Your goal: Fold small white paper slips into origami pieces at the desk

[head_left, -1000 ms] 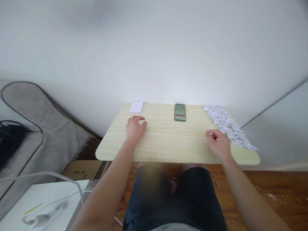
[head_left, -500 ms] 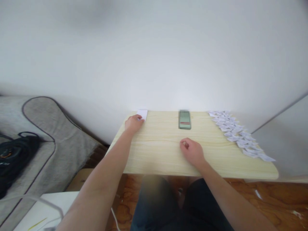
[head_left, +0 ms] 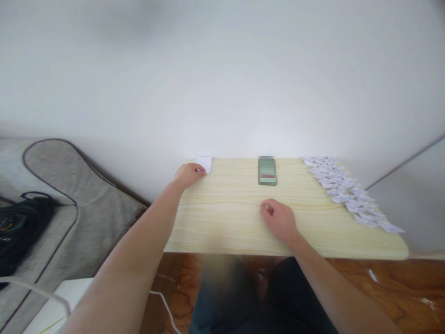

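Note:
At the back left of the light wooden table (head_left: 222,222), my left hand (head_left: 189,175) has thumb and fingers closed at the near corner of a small stack of white paper (head_left: 204,163). How many sheets are between the fingertips is hidden. My right hand (head_left: 279,218) rests on the table near its front middle, loosely curled with thumb and forefinger meeting, and nothing shows in it. Beyond it, close to the wall, lies a phone (head_left: 267,170) with a blurred screen. Folded white paper pieces (head_left: 342,185) stand in rows along the right side.
A white wall (head_left: 222,83) rises behind the table. On the left are a grey sofa (head_left: 93,204) with a black bag (head_left: 24,227) on it. A white cable (head_left: 165,304) hangs beside my left forearm. Paper scraps (head_left: 373,275) lie on the wooden floor.
My left hand has shifted slightly left and back on the paper stack, its fingers now at the near corner. The right hand stays put. The view has moved a little.

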Demonstrator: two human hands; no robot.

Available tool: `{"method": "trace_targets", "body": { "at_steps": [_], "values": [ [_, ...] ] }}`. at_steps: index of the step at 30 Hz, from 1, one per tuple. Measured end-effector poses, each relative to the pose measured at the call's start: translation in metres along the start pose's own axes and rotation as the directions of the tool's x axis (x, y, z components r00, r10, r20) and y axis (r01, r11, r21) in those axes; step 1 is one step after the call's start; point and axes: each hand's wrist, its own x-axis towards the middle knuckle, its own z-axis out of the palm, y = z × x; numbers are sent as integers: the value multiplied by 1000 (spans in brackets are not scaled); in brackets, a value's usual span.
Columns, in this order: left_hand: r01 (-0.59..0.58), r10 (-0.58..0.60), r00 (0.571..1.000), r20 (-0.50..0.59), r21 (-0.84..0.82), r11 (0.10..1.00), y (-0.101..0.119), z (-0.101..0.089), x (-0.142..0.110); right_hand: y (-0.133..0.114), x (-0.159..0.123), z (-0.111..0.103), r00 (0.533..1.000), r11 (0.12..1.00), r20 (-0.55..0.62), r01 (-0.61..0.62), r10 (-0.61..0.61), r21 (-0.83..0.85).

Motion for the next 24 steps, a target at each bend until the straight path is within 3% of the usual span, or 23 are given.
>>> {"method": "trace_targets", "body": {
  "at_steps": [8, 14, 19, 22, 24],
  "values": [
    [14, -15, 999, 51, 14, 1000, 0, -8, 11, 1, 0, 0, 1000, 1000, 3, -6, 6, 7],
    [41, -37, 997, -65, 49, 998, 25, -5, -5, -1, 0, -1, 1000, 999, -11, -5, 5, 34],
    [96, -92, 949, -302, 0, 995, 54, -32, -39, 0, -1, -1, 1000, 994, -28, -4, 7, 112],
    [78, -104, 912, -398, -81, 994, 78, -49, -79, -5, -3, -4, 999, 980, -41, -18, 26, 199],
    [25, -94, 915, -393, -179, 984, 99, -50, -113, -16, -8, -8, 999, 964, -32, -12, 21, 265]
  ]
}}
